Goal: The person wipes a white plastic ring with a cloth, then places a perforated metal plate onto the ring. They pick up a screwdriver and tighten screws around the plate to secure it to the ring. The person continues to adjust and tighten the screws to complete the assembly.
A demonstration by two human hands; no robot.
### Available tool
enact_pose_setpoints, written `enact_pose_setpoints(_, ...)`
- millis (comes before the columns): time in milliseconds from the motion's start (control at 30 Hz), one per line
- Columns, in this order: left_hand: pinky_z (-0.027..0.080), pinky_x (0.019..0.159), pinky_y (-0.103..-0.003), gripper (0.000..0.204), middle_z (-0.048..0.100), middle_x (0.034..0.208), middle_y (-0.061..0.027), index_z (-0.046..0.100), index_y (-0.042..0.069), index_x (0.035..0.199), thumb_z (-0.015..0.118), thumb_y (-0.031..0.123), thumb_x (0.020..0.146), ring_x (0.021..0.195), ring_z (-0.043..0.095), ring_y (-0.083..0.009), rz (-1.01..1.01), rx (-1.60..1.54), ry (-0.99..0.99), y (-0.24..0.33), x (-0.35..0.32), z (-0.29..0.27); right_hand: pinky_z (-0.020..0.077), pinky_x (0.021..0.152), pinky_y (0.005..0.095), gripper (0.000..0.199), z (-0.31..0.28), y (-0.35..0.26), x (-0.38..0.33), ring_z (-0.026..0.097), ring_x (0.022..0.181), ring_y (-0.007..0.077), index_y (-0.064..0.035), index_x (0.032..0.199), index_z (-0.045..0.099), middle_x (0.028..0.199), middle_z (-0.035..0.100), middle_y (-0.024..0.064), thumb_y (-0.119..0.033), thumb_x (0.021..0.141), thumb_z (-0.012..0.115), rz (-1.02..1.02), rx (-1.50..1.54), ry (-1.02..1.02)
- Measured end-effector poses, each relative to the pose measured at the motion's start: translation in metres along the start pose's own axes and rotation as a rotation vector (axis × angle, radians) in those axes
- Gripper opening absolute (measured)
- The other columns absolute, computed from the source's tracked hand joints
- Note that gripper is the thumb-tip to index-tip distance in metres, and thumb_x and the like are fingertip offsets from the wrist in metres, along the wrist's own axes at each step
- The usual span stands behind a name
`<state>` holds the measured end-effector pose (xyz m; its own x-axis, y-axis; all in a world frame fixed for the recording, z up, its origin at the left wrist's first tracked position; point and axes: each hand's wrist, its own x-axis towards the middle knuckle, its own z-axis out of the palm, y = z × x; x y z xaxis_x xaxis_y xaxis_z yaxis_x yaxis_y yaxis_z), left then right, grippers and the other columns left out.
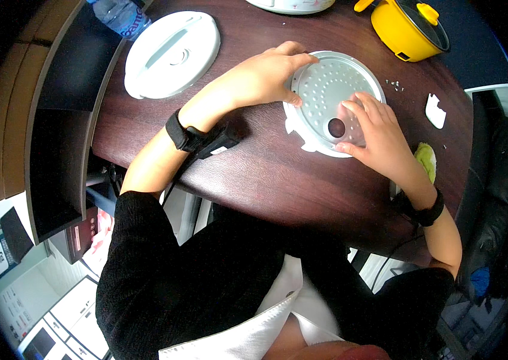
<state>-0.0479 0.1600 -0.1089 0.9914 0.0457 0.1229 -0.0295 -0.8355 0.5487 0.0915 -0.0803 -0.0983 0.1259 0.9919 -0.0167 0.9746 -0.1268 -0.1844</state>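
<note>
A round, dimpled metal inner lid (326, 84) with a whitish rim and small edge tabs is on the dark wooden table in front of me. It has one dark round hole toward its near side. My left hand (275, 75) grips its left rim, thumb on the near side and fingers on the far side. Around the hole curve the thumb and fingers of my right hand (377, 129); what looks like a clear, see-through part shows between them. My right palm hides the lid's lower right edge. At the left lies a white oval outer lid (191, 57).
A yellow pot (401, 33) stands far right, and a white appliance (290, 5) at the far edge. White crumbs and a jagged white piece (435, 111) lie to the right. A green sponge (425, 157) is beside my right wrist. A water bottle (123, 19) stands far left.
</note>
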Motion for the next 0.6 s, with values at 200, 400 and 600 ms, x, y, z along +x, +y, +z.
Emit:
enact_pose_setpoints(200,0.032,0.11,-0.039,0.08,0.028,0.148,-0.0243,0.042,0.009,0.14,0.076,0.012,0.068,0.134,0.035,-0.0372,0.119,0.081,-0.158,-0.007,0.01,0.006,0.0324,0.103,0.0477,0.072,0.003,0.0,0.0,0.041,0.126,0.0363,-0.0064,0.127,0.048,0.132,0.045,0.0201,-0.044,0.072,0.074,-0.015,-0.044,0.024)
enact_pose_setpoints(400,0.032,0.11,-0.039,0.077,0.026,0.149,-0.0252,0.043,0.007,0.139,0.075,0.012,0.07,0.135,0.033,-0.0368,0.087,0.095,-0.32,-0.003,0.017,0.001,0.0325,0.103,0.048,0.072,0.006,0.001,-0.001,0.04,0.127,0.0362,-0.007,0.127,0.048,0.133,0.045,0.0195,-0.046,0.072,0.074,-0.037,-0.082,0.051)
enact_pose_setpoints(600,0.036,0.106,-0.04,0.068,0.031,0.146,-0.0253,0.048,0.003,0.133,0.074,0.014,0.072,0.129,0.042,-0.0375,0.109,0.073,-0.382,0.002,0.021,-0.012,0.034,0.103,0.0464,0.068,-0.005,-0.004,0.002,0.041,0.125,0.0372,-0.0058,0.12,0.052,0.13,0.047,0.0183,-0.042,0.068,0.077,-0.073,0.042,0.0)
